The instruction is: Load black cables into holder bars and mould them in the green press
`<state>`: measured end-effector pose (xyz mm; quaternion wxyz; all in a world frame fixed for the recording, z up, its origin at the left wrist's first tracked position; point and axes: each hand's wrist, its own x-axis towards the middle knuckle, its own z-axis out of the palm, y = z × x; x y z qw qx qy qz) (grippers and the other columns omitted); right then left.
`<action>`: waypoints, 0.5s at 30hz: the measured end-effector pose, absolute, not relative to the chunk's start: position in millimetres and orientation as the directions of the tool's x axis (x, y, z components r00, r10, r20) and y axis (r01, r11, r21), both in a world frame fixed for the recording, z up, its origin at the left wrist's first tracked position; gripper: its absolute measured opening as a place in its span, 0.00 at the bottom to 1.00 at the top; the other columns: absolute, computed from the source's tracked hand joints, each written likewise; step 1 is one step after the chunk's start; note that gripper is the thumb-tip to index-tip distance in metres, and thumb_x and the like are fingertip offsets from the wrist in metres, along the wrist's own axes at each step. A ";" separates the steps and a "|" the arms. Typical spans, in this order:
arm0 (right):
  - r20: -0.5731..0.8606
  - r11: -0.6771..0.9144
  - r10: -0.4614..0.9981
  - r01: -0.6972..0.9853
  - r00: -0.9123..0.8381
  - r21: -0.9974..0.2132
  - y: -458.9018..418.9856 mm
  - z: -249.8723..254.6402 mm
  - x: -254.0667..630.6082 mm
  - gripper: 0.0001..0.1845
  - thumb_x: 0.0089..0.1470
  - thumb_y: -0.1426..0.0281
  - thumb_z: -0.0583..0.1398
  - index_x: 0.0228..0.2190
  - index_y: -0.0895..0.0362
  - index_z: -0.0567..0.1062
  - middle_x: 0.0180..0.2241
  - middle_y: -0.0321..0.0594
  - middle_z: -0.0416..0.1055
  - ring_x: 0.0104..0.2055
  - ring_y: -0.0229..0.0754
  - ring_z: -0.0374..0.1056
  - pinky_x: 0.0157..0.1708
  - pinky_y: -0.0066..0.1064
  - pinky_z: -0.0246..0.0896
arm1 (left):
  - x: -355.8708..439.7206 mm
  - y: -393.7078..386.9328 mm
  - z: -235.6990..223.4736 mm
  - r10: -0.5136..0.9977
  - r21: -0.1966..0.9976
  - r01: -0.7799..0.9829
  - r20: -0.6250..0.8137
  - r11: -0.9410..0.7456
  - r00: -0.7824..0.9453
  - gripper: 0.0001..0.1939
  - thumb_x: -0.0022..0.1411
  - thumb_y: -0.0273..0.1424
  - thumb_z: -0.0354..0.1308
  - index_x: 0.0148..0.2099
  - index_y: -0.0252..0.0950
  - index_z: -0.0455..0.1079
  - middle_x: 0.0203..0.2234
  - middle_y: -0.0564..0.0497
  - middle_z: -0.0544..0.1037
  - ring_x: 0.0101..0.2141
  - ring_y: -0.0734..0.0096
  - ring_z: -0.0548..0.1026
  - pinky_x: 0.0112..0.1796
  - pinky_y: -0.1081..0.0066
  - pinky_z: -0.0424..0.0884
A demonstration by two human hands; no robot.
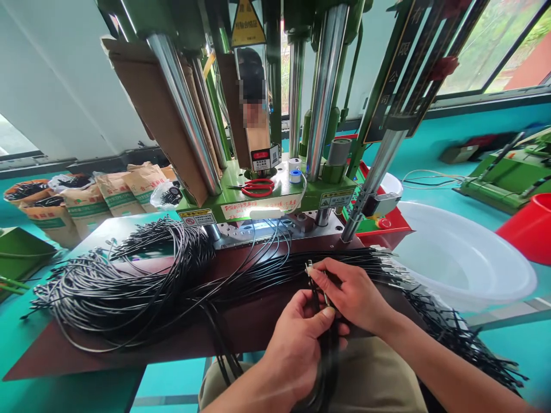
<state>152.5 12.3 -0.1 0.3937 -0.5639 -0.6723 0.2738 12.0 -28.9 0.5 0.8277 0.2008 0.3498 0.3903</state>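
Observation:
My left hand (pixel 297 344) is wrapped around a bunch of thin black cables (pixel 325 367) that hangs down over my lap. My right hand (pixel 353 295) pinches the metal-tipped end of one cable (pixel 310 268) just above that bunch. A large heap of the same black cables (pixel 129 281) sprawls across the dark red worktop (pixel 51 350) to the left. More cable ends with metal plugs (pixel 387 267) lie to the right of my hands. Directly behind stands a green press machine (pixel 267 195) with chrome columns.
Red-handled scissors (pixel 257 187) and a small tape roll (pixel 295 175) lie on the machine's green ledge. A big white plastic basin (pixel 469 258) sits at the right, a red bucket (pixel 531 226) beyond it. Paper sacks (pixel 86 201) holding black parts stand at the left.

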 end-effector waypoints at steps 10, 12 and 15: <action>0.103 0.325 0.854 0.369 -0.510 -0.871 12.5 15.9 145.9 0.17 0.60 0.59 0.54 0.45 0.53 0.75 0.39 0.40 0.75 0.39 0.40 0.72 0.39 0.29 0.67 | 7.2 -27.7 -6.2 0.777 0.593 -0.507 -0.414 0.626 0.475 0.15 0.47 0.26 0.68 0.33 0.30 0.65 0.22 0.51 0.70 0.23 0.74 0.70 0.26 0.72 0.68; 0.112 0.344 0.868 0.424 -0.483 -0.838 31.6 17.5 149.9 0.20 0.63 0.60 0.48 0.45 0.53 0.75 0.38 0.39 0.76 0.39 0.40 0.72 0.39 0.29 0.67 | 4.1 -28.1 -7.1 0.775 0.578 -0.518 -0.429 0.631 0.464 0.16 0.48 0.27 0.68 0.35 0.32 0.64 0.24 0.52 0.70 0.25 0.73 0.72 0.27 0.72 0.69; 0.227 0.373 0.927 0.663 -0.300 -0.649 78.2 10.8 151.4 0.19 0.63 0.69 0.47 0.43 0.57 0.76 0.40 0.43 0.76 0.42 0.43 0.71 0.45 0.34 0.64 | 0.2 -28.5 -8.7 0.784 0.605 -0.500 -0.454 0.620 0.423 0.15 0.53 0.31 0.65 0.37 0.34 0.61 0.24 0.54 0.70 0.24 0.74 0.72 0.26 0.72 0.69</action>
